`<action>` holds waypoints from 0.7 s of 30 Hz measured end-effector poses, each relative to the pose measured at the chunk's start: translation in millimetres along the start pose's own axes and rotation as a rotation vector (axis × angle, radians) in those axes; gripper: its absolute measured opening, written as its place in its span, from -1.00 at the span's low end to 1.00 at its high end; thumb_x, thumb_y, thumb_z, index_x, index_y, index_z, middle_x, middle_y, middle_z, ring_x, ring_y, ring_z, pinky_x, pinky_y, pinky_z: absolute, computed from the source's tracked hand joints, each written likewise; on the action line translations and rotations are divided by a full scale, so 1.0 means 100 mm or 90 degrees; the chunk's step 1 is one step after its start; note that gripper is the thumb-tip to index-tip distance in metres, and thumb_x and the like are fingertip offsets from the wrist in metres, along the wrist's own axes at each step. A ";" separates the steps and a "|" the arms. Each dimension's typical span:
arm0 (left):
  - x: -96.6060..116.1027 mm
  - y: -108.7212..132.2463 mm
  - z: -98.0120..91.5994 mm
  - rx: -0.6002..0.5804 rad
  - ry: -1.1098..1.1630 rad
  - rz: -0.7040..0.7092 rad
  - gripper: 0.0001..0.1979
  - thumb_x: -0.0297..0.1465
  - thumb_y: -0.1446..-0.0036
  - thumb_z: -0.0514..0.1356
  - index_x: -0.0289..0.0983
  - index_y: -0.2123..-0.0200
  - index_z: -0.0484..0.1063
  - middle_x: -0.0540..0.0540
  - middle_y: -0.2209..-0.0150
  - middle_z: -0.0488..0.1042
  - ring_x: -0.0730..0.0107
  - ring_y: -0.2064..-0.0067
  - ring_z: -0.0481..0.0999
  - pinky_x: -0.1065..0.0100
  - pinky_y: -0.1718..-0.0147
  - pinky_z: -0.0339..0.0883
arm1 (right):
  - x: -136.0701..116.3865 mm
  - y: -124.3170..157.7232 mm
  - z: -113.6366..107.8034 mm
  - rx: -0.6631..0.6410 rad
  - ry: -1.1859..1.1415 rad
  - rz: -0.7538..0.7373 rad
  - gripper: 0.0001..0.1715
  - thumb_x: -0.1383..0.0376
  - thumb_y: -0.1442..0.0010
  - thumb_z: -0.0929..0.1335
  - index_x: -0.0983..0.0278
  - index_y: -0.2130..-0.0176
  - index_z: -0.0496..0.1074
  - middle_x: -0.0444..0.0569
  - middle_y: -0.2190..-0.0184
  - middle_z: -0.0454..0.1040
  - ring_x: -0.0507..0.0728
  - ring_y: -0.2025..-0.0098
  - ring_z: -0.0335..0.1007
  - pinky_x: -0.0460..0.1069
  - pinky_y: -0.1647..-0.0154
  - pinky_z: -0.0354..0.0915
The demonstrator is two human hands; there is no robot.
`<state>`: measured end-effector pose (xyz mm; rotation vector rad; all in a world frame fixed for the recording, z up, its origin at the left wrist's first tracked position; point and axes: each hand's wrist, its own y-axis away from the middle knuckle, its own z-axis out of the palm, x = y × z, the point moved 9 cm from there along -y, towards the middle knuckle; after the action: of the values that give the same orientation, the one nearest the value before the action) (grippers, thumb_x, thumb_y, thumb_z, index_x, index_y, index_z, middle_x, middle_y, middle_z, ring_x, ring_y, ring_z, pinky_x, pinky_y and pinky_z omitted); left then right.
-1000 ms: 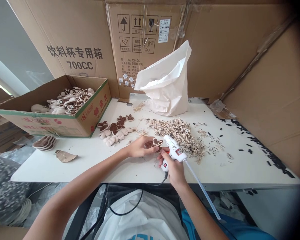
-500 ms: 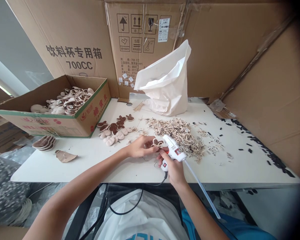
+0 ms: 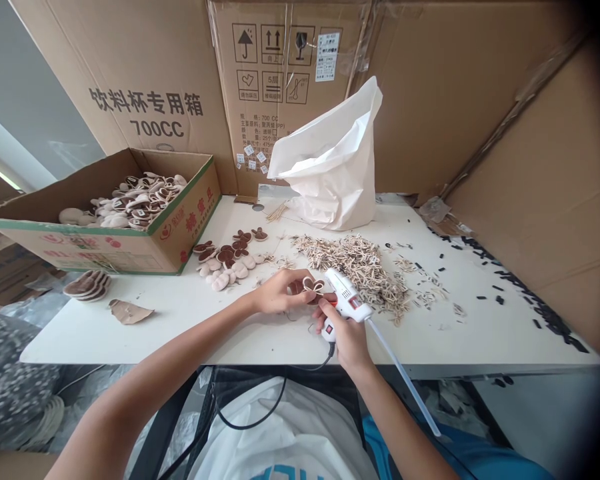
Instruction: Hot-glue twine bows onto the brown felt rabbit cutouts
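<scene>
My left hand [image 3: 281,292] is closed on a small brown plush piece [image 3: 310,293], on which a thin cream cord bow [image 3: 313,285] shows. In my right hand [image 3: 347,333] is a white glue gun [image 3: 349,293], gripped round its handle, with a clear glue stick [image 3: 405,378] trailing from its back end. The gun's red nozzle end touches or almost touches the plush piece; the fingers partly hide the spot. Just beyond the hands lies a heap of small cord bows [image 3: 360,267]. Brown bunny-shaped pieces [image 3: 226,255] and pale plush pieces [image 3: 225,275] lie to the left.
A cardboard box [image 3: 180,233] of plush pieces stands at the left, with a stack of brown pieces [image 3: 87,285] before it. A white bag [image 3: 335,180] stands at the back. Black bits [image 3: 517,283] litter the right side. The gun's cable [image 3: 253,427] crosses my lap.
Both hands stay almost in place. The bow and plush piece have tilted slightly between the left fingers, and the view has shifted a little.
</scene>
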<state>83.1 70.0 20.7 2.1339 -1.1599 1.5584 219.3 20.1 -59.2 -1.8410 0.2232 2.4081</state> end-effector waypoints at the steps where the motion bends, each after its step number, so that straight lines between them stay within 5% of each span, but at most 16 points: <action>1: -0.01 0.00 0.00 0.000 -0.003 -0.002 -0.71 -0.19 -0.37 0.18 -0.33 0.20 0.46 -0.10 0.30 0.55 0.43 0.38 0.45 0.41 0.39 0.31 | 0.00 0.00 0.00 -0.002 0.001 0.000 -0.61 0.06 -0.12 0.59 0.25 0.22 0.52 -0.11 0.50 0.56 0.02 0.63 0.39 -0.09 0.61 0.31; 21: -0.04 0.01 -0.02 -0.007 -0.023 -0.006 -0.73 -0.20 -0.35 0.21 -0.32 0.17 0.47 -0.08 0.33 0.58 0.43 0.38 0.47 0.40 0.39 0.32 | -0.04 0.01 0.02 -0.007 0.005 -0.002 -0.64 0.08 -0.16 0.58 0.25 0.21 0.53 -0.13 0.50 0.55 0.01 0.63 0.39 -0.10 0.59 0.31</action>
<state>81.3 72.2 18.0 2.1663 -1.1643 1.5119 218.2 19.0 -55.1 -1.8536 0.2081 2.4056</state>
